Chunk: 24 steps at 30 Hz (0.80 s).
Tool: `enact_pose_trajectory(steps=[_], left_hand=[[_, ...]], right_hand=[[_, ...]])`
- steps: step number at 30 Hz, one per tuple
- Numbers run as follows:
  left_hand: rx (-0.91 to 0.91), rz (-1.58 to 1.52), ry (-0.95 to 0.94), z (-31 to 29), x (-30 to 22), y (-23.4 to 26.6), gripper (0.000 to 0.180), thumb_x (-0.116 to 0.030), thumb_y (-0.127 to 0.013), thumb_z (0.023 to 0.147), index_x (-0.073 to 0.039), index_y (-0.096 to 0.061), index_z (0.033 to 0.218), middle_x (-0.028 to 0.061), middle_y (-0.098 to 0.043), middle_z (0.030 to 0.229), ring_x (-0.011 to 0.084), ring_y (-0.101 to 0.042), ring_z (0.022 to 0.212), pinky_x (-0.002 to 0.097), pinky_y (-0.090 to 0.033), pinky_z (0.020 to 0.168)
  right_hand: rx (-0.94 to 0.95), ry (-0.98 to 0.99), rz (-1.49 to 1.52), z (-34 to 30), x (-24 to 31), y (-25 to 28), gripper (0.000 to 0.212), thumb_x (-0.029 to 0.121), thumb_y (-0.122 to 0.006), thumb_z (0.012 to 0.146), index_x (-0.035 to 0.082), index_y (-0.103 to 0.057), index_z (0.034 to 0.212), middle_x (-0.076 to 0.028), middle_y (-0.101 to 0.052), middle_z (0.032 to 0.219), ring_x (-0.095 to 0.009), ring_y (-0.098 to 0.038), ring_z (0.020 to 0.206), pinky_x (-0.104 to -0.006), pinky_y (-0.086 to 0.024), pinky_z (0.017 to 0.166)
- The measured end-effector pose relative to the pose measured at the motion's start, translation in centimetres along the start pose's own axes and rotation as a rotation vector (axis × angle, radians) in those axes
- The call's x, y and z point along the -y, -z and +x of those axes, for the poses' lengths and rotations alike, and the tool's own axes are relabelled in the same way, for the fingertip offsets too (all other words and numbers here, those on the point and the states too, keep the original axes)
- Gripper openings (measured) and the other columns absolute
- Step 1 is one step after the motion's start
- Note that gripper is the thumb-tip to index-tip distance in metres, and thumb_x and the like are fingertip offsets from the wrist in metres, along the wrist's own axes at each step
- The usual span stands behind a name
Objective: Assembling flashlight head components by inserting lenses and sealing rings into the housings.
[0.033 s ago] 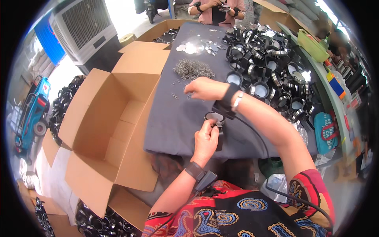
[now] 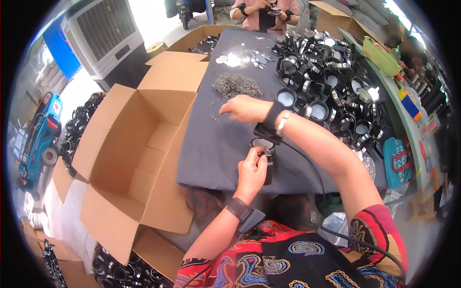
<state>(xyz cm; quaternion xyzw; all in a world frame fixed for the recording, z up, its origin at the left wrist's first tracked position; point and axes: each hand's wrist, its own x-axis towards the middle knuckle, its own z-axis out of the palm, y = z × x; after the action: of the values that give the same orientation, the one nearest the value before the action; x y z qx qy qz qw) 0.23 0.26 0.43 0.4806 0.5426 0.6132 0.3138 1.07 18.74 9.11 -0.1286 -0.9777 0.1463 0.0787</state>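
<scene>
My left hand (image 2: 252, 174) is closed on a round black clamp (image 2: 262, 143) with a pale inside and a silver rim, near the table's front edge. A small piece of metal shows by its fingertips, too small to name. My right hand (image 2: 246, 109) reaches over the table beyond it, fingers bent down and slightly apart, with nothing visible between them. Close to its fingertips lie a few loose small metal clips (image 2: 214, 118). A heap of similar wire clips (image 2: 236, 85) lies just behind that hand.
Many black-and-silver round clamps (image 2: 318, 111) are piled on the table's right side. Flat shiny discs (image 2: 234, 59) lie farther back. An open cardboard box (image 2: 110, 158) stands against the left edge. A cable (image 2: 312, 165) trails from my right wrist. Across the table, a person (image 2: 265, 17) handles a part.
My right hand has moved slightly left, toward the loose clips. My left hand keeps its hold on the round clamp.
</scene>
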Motion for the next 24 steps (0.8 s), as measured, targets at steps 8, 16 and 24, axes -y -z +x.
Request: enact_pose_trajectory(steps=[8,16,24], left_hand=[[-0.021,-0.041,-0.017,-0.1,0.0,-0.3,0.019,-0.005,-0.055,0.089,-0.001,-0.060,0.107,-0.0020,-0.045,0.054,0.0033,-0.041,0.052,0.0221,-0.040,0.053],[-0.013,0.002,-0.041,-0.1,0.0,0.2,0.018,-0.004,-0.055,0.088,-0.001,-0.060,0.105,-0.0023,-0.046,0.058,0.0029,-0.041,0.055,0.0212,-0.039,0.054],[-0.004,-0.018,-0.048,0.1,0.8,-0.2,0.019,-0.004,-0.055,0.089,-0.002,-0.062,0.107,-0.0036,-0.050,0.058,0.0027,-0.045,0.052,0.0232,-0.041,0.048]], right_hand=[[0.163,0.155,-0.375,5.0,-0.5,-3.7,0.029,0.003,-0.055,0.075,0.006,-0.066,0.102,-0.017,-0.067,0.086,-0.034,-0.066,0.083,-0.0420,-0.053,0.074],[-0.073,-0.148,0.068,-1.4,-1.9,-1.1,0.011,0.006,-0.063,0.071,0.002,-0.068,0.080,-0.015,-0.066,0.070,-0.030,-0.066,0.066,-0.0371,-0.052,0.061],[0.086,-0.739,0.467,-8.8,-0.8,1.1,0.011,0.005,-0.061,0.080,-0.005,-0.064,0.078,-0.006,-0.062,0.063,-0.014,-0.062,0.052,-0.0270,-0.050,0.048]])
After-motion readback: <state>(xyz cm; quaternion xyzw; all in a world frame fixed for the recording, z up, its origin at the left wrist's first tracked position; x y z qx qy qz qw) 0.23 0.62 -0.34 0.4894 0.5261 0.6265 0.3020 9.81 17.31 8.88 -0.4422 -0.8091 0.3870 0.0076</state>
